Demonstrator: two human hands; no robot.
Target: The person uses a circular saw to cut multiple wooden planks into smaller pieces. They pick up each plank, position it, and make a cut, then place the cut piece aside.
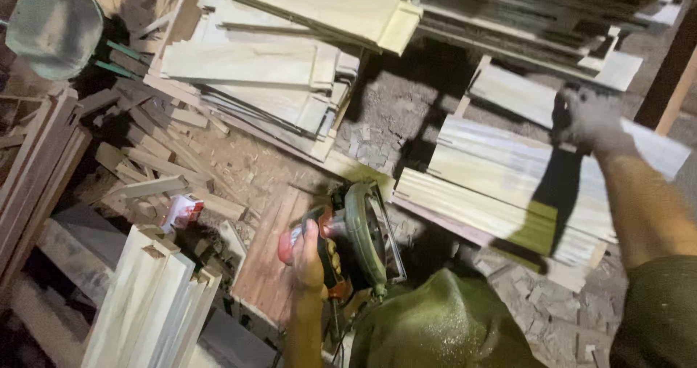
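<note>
**Saw gripped at the near centre, boards grasped at the right**

Left hand [308,255] clenched around the handle of a circular saw [359,241], near the centre of the scene, low and close to the body. Saw with a green guard and a red and black body, standing over a reddish plank [270,255] on the floor. Right hand [584,121], in a pale dusty glove, stretched out to the far right and grasping the top of a stack of pale boards [508,186]. Stack tilted, lying just right of the saw. Further pale boards piled at the far centre [283,70]. Short wood offcuts [156,161] scattered at the left. Upright pale mouldings [149,302] at the near left. Sawdust and chips all over the ground.
</note>
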